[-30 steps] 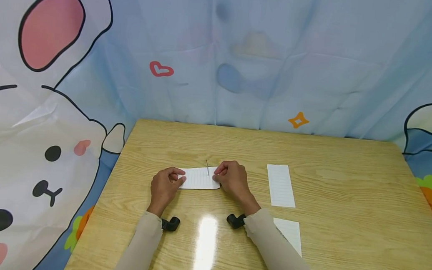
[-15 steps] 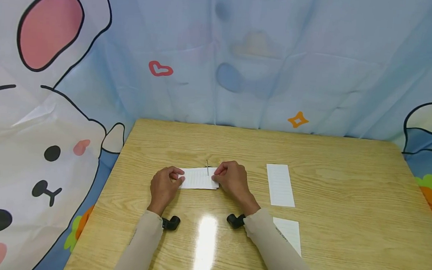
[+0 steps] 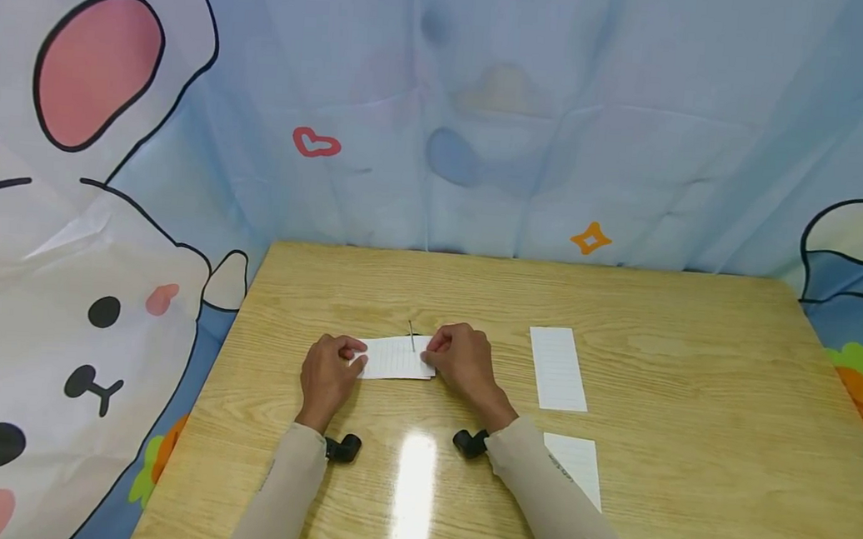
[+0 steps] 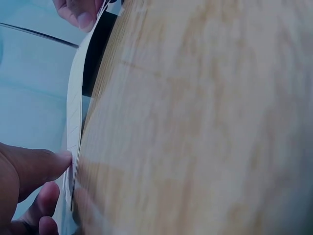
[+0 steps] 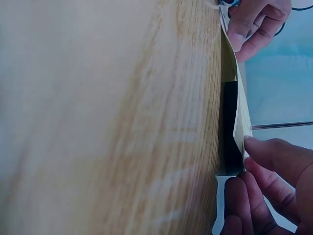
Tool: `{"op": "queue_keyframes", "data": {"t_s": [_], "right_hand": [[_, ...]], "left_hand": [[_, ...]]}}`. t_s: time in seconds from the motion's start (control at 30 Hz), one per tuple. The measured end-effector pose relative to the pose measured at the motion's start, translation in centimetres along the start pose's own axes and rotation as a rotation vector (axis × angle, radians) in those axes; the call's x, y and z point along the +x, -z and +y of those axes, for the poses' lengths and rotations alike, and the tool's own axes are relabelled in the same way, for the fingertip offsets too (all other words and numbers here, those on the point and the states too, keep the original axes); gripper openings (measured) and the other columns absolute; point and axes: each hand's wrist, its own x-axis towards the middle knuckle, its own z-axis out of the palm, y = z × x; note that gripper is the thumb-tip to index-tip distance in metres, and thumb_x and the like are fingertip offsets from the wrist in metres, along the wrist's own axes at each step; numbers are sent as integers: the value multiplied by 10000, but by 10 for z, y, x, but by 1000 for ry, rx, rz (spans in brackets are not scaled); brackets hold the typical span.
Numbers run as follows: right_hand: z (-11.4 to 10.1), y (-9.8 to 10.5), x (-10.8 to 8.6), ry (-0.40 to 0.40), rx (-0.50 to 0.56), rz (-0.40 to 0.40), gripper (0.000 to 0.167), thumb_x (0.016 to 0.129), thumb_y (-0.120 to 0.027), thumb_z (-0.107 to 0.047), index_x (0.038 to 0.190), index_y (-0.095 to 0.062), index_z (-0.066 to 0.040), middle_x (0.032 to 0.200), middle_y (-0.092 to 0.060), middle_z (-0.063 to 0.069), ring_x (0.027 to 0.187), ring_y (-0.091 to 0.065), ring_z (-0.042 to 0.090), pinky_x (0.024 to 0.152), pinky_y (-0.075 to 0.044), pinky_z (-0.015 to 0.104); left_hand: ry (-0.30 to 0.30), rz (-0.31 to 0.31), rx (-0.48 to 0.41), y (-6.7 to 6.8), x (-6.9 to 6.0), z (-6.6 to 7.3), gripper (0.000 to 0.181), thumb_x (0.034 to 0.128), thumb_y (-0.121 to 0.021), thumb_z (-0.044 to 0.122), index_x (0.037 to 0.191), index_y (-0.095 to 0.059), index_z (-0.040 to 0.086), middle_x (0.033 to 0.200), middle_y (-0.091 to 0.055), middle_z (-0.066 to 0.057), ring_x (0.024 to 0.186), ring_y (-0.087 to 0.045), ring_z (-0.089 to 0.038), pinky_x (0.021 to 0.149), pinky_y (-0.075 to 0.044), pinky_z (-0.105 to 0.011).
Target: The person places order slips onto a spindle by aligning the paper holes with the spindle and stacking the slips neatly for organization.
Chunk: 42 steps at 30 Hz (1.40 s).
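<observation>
A lined white paper slip (image 3: pixel 391 360) lies crosswise near the table's middle, pierced near its right end by the thin upright metal rod of a paper spike (image 3: pixel 410 331). My left hand (image 3: pixel 324 381) pinches the slip's left end between thumb and fingers. At the other end my right hand (image 3: pixel 466 364) pinches it beside the rod. Both wrist views show the slip bowed above the spike's black base (image 5: pixel 230 122), with a gap under its middle. Another paper edge shows beneath it at the lower right; how many sheets are there I cannot tell.
Two more lined slips lie to the right: one whole slip (image 3: pixel 560 369) beyond my right forearm, and a nearer slip (image 3: pixel 575 467) partly covered by the sleeve. A printed curtain (image 3: pixel 513 183) hangs along the table's back edge. The wooden table (image 3: pixel 694 388) extends right.
The head view has shifted slightly. Both hands keep their pinch on the slip, and the slip stays on the rod with no clear movement.
</observation>
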Motion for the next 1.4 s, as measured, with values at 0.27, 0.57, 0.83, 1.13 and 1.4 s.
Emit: {"op": "queue_keyframes", "data": {"t_s": [0.27,0.57,0.83,1.13,1.4], "right_hand": [[4,2,-2,8,32,-8,182,867,-893,-195,748,-761,-159,685,-690,-15,638,-605,141,659,-480,300],[1,14,-7,41,106,13,159,869,-898,-222,790,-772,-167,715,-704,-13,653,-635,134,649,-515,299],[-5,33,-16,67,180,29,143,881,-890,-241,854,-788,-145,803,-753,6,713,-690,126,672,-569,272],[-7,52,-29,111,189,61,124,892,-882,-241,901,-800,-149,841,-766,21,739,-706,137,687,-584,273],[-6,68,-42,132,210,72,125,888,-885,-234,924,-798,-152,867,-772,32,759,-714,147,707,-589,256]], "left_hand": [[-4,-4,-8,3,-6,2,136,911,-825,178,1042,-828,142,868,-661,-33,832,-569,-217,722,-418,-343],[-53,38,-71,3,-16,13,200,915,-828,194,1114,-816,178,889,-695,-38,819,-572,-206,710,-421,-336],[-101,69,-135,-3,-30,27,196,925,-822,192,1120,-808,176,876,-694,-24,783,-562,-181,694,-433,-314],[-146,90,-206,-10,-44,44,176,930,-823,188,1102,-789,178,850,-674,-12,759,-544,-195,692,-414,-297],[-208,109,-251,-16,-57,55,187,910,-832,174,1091,-787,176,852,-697,-4,755,-519,-148,708,-423,-297]]}}
